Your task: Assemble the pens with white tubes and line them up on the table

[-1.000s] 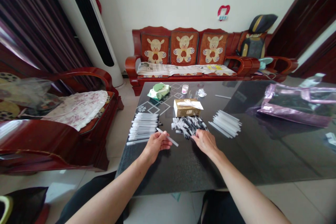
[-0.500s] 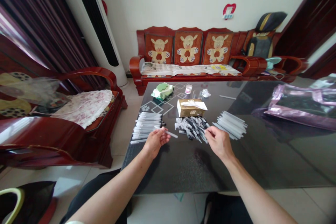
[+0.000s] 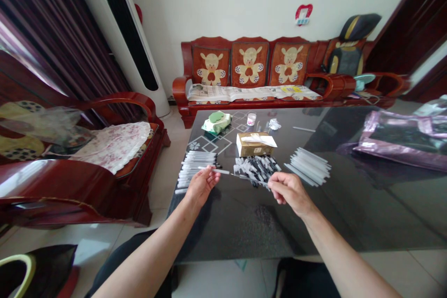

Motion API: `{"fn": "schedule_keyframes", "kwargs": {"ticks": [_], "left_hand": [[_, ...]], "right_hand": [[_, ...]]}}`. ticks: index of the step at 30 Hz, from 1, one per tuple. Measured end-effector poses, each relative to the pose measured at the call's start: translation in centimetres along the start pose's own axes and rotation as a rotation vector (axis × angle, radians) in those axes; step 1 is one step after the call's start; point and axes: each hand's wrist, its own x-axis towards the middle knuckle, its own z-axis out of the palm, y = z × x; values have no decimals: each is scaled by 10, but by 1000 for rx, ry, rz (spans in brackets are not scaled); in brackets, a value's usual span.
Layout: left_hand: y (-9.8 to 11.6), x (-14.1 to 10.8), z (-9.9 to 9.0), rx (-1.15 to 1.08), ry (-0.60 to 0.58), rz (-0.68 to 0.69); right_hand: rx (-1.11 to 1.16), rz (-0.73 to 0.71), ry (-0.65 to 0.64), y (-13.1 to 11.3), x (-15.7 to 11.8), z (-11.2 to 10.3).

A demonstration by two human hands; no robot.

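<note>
The right hand [image 3: 288, 189] now swings its pinched pen refill [image 3: 252, 179] toward the pen barrel [image 3: 222, 172] grasped in the left hand [image 3: 202, 182], bringing the two pieces nearly end to end above the surface [image 3: 233, 230].

Finding nothing legible. Making out only a tiny square mark [image 3: 257, 150] on the gold tissue box [image 3: 244, 151], bluish marks [image 3: 302, 22] on the red heart-shaped wall piece [image 3: 303, 16], and faint print on the pale cover [image 3: 244, 93] along the sofa [image 3: 179, 87], all blurring beyond reading.
</note>
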Motion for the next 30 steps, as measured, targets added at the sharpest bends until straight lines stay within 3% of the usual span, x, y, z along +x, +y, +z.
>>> {"fn": "schedule_keyframes", "kwargs": {"ticks": [12, 19, 30], "left_hand": [[0, 2, -2, 11, 47, 32], [-6, 0, -1, 24, -2, -32], [-4, 1, -1, -16, 38, -85]], "right_hand": [[-23, -20, 6, -5, -1, 3], [-85, -48, -13, -8, 0, 7], [-125, -93, -73, -16, 5, 14]]}}
